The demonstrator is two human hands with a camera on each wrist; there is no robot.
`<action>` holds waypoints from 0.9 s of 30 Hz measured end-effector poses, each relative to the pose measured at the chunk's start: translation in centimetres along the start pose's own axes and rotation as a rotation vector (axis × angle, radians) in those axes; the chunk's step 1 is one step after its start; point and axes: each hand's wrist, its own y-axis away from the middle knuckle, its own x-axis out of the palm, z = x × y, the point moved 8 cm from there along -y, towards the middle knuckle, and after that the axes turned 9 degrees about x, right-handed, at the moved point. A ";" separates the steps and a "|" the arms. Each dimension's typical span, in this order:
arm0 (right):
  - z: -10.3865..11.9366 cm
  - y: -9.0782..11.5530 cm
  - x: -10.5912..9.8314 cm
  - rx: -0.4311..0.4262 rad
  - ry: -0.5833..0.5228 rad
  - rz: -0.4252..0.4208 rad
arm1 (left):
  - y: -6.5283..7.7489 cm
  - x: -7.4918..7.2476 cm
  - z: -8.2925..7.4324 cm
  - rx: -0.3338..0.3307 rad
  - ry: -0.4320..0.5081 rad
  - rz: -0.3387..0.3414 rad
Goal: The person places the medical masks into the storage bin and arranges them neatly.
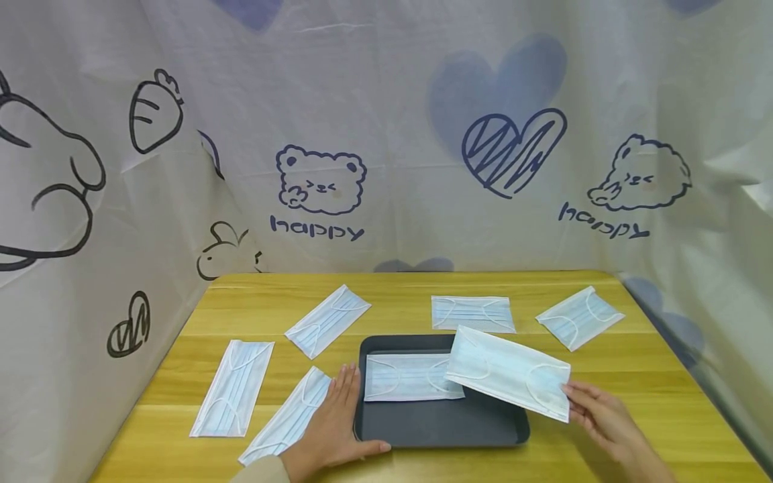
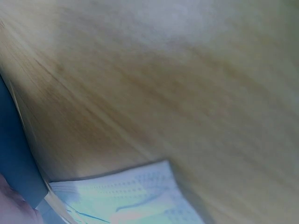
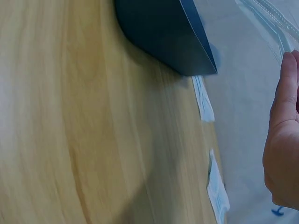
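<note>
My right hand (image 1: 606, 426) pinches the right end of a pale blue face mask (image 1: 510, 372), which hangs tilted above the right part of a dark grey tray (image 1: 443, 424). In the right wrist view, only part of this right hand (image 3: 284, 149) and a strip of the mask (image 3: 268, 23) show at the right edge. Inside the tray, another mask (image 1: 410, 379) lies flat toward the back left. My left hand (image 1: 332, 429) rests against the tray's left side with straight fingers, thumb spread along the front edge. Partly behind that hand lies a slanted mask (image 1: 290, 419).
On the wooden table (image 1: 652, 402), masks lie at the far left (image 1: 232, 389), back left (image 1: 328, 320), behind the tray (image 1: 473, 314) and at back right (image 1: 580, 317). A printed cloth (image 1: 398, 121) hangs behind and along both sides.
</note>
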 end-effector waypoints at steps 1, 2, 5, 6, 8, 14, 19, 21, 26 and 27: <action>-0.2 -0.2 0.2 0.014 0.013 -0.011 | 0.0 0.0 0.0 0.001 -0.001 -0.001; -0.3 -0.4 0.5 0.027 0.022 -0.017 | 0.0 0.0 0.0 0.000 -0.002 0.000; -0.6 -0.9 1.3 0.068 0.063 -0.033 | 0.0 0.0 0.0 0.001 -0.001 -0.001; -0.7 -1.0 1.5 0.083 0.083 -0.045 | 0.0 0.0 0.0 0.001 0.002 -0.003; -0.9 -1.3 2.0 0.112 0.120 -0.066 | 0.0 0.0 -0.1 0.002 0.003 -0.005; -0.9 -2.1 3.4 0.146 0.202 -0.081 | 0.0 0.0 0.0 -0.001 0.002 -0.006; -0.7 -2.9 4.5 0.136 0.206 -0.072 | 0.0 -0.1 0.0 0.002 -0.007 -0.010; -0.7 -3.2 4.8 0.138 0.208 -0.068 | 0.0 -0.1 -0.1 0.003 -0.009 -0.015; -0.9 -4.0 5.5 0.165 0.234 -0.098 | 0.0 -0.1 0.0 0.004 -0.006 -0.023; -1.0 -4.2 5.6 0.172 0.244 -0.109 | 0.0 -0.1 0.0 0.002 -0.006 -0.022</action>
